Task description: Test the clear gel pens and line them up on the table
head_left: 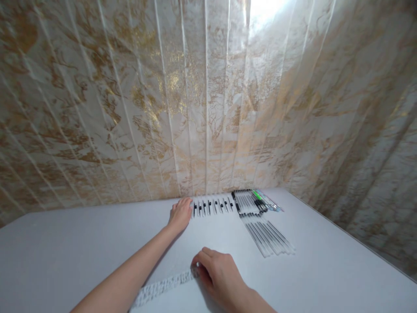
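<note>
White table [114,237]: we have pen parts [210,207] set in a row, left hand [181,214] alongside, fingers together; right hand [221,273], pinch unclear, curls at small pieces [166,284] seemingly left.

No lettering, brand, number or sign is showing legibly anywhere in the frame; the pale speckled band [164,286] at the lower centre is appearing too blurred to tell whether it is carrying writing.
</note>
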Available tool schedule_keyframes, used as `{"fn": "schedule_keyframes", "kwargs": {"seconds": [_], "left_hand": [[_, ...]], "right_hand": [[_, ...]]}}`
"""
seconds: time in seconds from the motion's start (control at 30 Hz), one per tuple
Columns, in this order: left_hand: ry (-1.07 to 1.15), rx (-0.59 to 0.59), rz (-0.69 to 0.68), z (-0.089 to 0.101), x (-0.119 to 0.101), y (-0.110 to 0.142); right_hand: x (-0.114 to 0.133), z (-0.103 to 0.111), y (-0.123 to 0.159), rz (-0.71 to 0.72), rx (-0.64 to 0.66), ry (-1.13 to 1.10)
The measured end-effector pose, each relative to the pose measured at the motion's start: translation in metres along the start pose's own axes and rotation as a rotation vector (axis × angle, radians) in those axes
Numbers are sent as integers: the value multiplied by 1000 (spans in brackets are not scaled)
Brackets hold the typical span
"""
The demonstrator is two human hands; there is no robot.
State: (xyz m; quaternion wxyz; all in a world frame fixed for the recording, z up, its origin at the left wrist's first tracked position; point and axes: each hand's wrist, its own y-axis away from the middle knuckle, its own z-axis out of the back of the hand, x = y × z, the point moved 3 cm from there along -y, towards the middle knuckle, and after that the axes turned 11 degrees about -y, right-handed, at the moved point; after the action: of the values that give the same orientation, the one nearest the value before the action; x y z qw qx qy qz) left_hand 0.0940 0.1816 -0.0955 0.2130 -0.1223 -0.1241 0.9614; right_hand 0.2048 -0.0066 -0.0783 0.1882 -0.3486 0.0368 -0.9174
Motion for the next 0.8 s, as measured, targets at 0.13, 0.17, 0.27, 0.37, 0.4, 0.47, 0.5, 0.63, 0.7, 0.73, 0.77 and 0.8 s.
{"fn": "schedule_keyframes", "kwargs": {"seconds": [0.13,0.17,0.27,0.37,0.4,0.47,0.5,0.63,0.7,0.73,0.77,0.8], "left_hand": [[7,7,-42,6,2,11],[13,8,-53,8,3,15],[36,14,-79,16,7,29],[72,25,-101,26,13,48],[87,30,-106,31,14,55],[118,41,-118,41,17,71],[134,50,-128,46,18,79],[230,126,-246,64,11,108],[311,173,-342,67,1,120],[348,188,-382,67,-5,125],[378,195,-411,67,-11,130],[403,195,-427,66,-16,134]], "right_hand": [[0,-1,1,-3,-17,-13],[0,-1,1,-1,-18,-13],[0,-1,2,5,-21,1],[1,-2,3,16,-31,6],[1,-2,3,19,-34,5],[1,-2,3,24,-42,-2],[1,-2,4,25,-43,-8],[-1,0,5,11,-90,-50],[-2,0,4,-2,-124,-51],[-3,0,4,-7,-135,-39],[-3,0,4,-10,-140,-17],[-2,0,3,-16,-145,15]]}}
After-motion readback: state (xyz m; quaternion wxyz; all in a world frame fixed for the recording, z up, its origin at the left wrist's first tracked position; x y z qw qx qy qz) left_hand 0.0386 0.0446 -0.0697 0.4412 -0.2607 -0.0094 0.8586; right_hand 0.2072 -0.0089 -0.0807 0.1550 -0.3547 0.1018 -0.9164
